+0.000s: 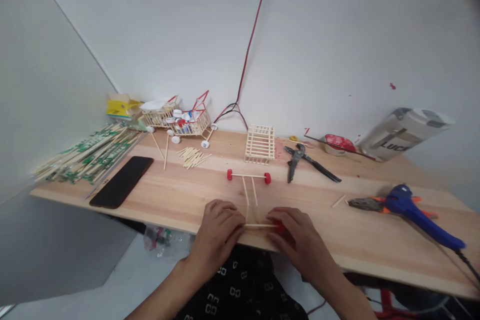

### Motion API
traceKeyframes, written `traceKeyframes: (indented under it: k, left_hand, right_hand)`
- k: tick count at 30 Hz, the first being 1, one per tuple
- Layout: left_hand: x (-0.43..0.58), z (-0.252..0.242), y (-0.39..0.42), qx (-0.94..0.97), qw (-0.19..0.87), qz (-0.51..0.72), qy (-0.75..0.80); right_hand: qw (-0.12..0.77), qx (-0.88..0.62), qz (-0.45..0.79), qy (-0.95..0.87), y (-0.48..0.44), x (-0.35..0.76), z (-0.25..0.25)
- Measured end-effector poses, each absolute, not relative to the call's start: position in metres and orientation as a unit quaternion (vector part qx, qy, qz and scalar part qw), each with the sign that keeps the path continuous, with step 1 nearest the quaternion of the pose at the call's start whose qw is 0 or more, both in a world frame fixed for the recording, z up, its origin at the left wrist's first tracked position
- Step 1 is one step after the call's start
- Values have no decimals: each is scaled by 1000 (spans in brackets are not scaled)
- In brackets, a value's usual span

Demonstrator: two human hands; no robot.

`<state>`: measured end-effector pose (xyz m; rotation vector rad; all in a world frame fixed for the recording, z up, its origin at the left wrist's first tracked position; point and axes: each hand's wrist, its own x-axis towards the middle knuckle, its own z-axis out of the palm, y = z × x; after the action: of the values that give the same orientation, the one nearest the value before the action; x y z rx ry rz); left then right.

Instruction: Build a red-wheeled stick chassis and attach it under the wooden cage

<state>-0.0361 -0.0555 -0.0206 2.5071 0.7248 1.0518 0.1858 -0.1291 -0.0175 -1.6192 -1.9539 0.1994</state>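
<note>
A small wheeled frame of thin wooden sticks [256,190] lies on the table in front of me. Its far axle carries a red wheel [229,174] at either end, and two long sticks run from it toward the near axle [258,225]. My left hand [221,222] is closed around the near axle's left end, which its fingers hide. At the other end, my right hand [294,232] grips a red wheel [279,227], partly covered by the fingers. Beyond the frame stands a slatted stick basket [260,144].
Two finished stick carts [189,122] stand at the back left. Bundled sticks [93,152], a phone [122,181] and short cut sticks [193,156] lie left. Rightward are black-handled pliers [300,160], a red-stained cup [337,145], a tin [405,135] and a blue glue gun [423,217] over orange-handled pliers [367,204].
</note>
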Motion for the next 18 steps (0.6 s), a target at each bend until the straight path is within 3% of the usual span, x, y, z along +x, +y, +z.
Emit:
traceKeyframes:
  k: [18]
  left_hand:
    - [-44, -10, -45, 860, 160, 412, 255]
  right_hand:
    - [325, -594, 93, -730, -129, 189, -22]
